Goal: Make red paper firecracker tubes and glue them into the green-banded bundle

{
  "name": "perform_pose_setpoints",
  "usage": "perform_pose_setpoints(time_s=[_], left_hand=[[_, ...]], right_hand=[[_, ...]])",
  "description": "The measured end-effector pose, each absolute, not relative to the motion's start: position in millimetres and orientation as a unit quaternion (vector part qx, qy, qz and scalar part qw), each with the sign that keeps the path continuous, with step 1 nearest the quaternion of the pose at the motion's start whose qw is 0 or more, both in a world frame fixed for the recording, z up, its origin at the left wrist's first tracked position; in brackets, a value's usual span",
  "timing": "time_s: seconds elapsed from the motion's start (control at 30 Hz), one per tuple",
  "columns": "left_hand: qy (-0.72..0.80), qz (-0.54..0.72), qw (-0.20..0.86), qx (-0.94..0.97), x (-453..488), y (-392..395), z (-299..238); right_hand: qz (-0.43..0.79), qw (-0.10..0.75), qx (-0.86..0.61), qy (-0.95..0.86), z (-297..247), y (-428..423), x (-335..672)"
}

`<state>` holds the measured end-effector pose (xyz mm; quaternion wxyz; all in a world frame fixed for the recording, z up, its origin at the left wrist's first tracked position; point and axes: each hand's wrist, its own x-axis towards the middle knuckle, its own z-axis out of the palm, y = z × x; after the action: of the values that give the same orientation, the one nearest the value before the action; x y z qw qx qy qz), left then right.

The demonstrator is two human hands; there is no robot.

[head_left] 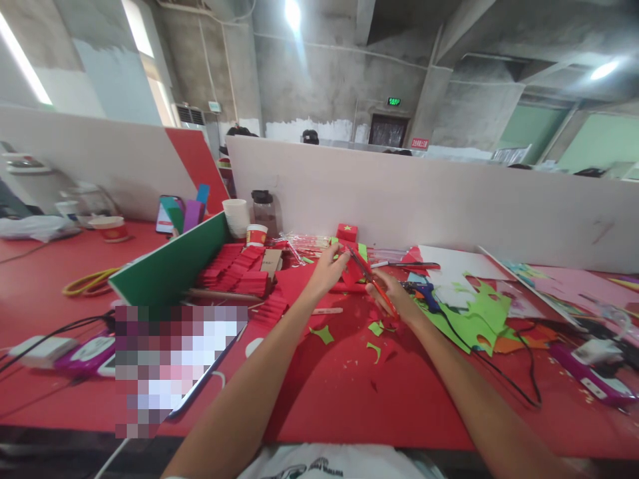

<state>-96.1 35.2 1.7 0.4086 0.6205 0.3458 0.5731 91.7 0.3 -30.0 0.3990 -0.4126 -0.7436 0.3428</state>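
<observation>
A slim red tool [367, 271] was held over the desk [344, 406], the right hand's [395, 294] grip closed around it. The left hand [329, 267] was curled beside its tip, apparently for steadying; its hold could not be determined.

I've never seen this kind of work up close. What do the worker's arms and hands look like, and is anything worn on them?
The left hand and right hand show no gloves. Both forearms are uncovered, without visible watches or bracelets. Below them, a white shirt has dark printing.
</observation>
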Motion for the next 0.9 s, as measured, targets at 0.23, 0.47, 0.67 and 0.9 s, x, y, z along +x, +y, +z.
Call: perform_pose_setpoints(time_s=[0.23, 0.47, 0.67, 0.9], left_hand=[[0.361, 0.559, 0.419, 0.618, -97, 36, 0], [0.359, 0.57, 0.405, 0.618, -96, 38, -1], [0.331, 0.592, 0.394, 0.621, -95, 37, 0], [0.324, 0.593, 0.387, 0.628, -95, 36, 1]], right_hand=[[0.384, 0.408, -0.418, -0.715, -29, -2, 90], [0.41, 0.412, -0.387, -0.716, -31, -3, 88], [0.448, 0.425, -0.378, -0.69, -36, -3, 88], [0.46, 0.44, -0.378, -0.673, -48, 7, 90]])
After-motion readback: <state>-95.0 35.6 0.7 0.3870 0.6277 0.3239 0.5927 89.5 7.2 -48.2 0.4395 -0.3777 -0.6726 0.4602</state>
